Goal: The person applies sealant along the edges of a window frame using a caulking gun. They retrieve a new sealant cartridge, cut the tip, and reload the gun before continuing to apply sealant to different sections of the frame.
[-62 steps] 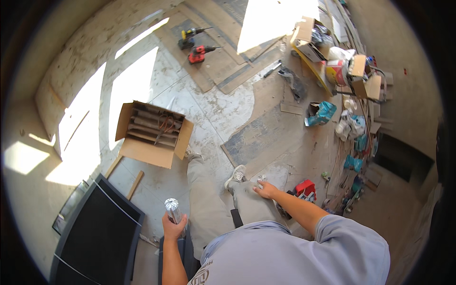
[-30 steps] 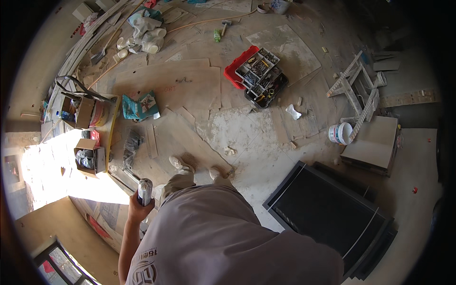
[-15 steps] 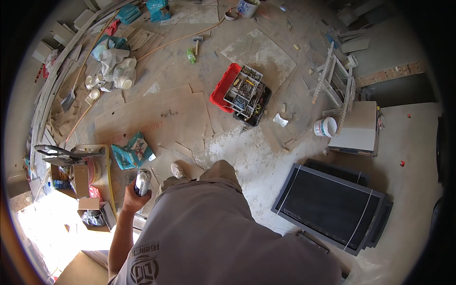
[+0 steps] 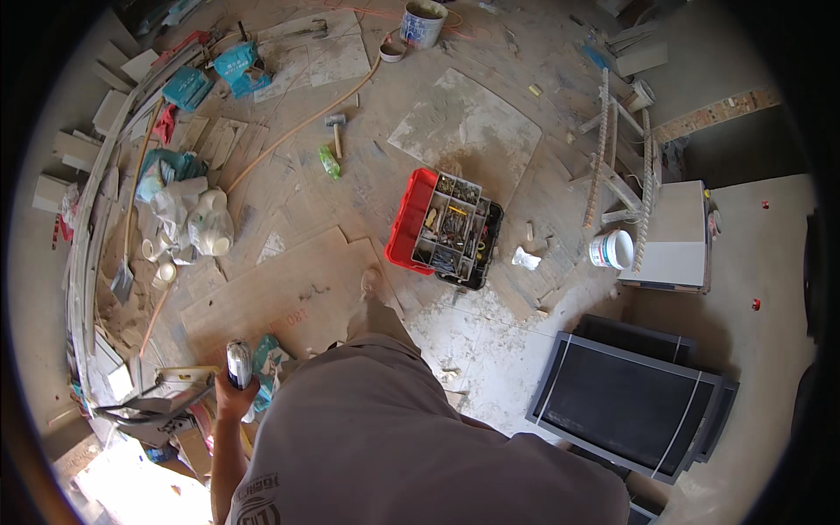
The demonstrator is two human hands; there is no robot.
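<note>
My left hand (image 4: 233, 401) is closed around a silvery cylinder (image 4: 238, 357) with a dark lower part, held upright at the lower left. Its exact kind does not show. Just beyond it on the floor lies a teal bag (image 4: 270, 363), partly hidden by my hand and shirt. My right hand is out of the picture. Ahead of my forward foot, an open toolbox (image 4: 409, 219) with a red lid and grey trays full of small hardware stands on the floor.
Cardboard sheets (image 4: 254, 293) cover the floor ahead. A mallet (image 4: 336, 131), a green bottle (image 4: 329, 163) and a bucket (image 4: 423, 24) lie farther off. Framed dark panels (image 4: 626, 398) and a white tub (image 4: 612, 250) stand to the right. A ladder (image 4: 604, 157) leans near the right wall.
I have stepped forward, and the toolbox is now closer to my foot. My left hand still holds the silvery cylinder. The teal bag has slipped partly behind my body.
</note>
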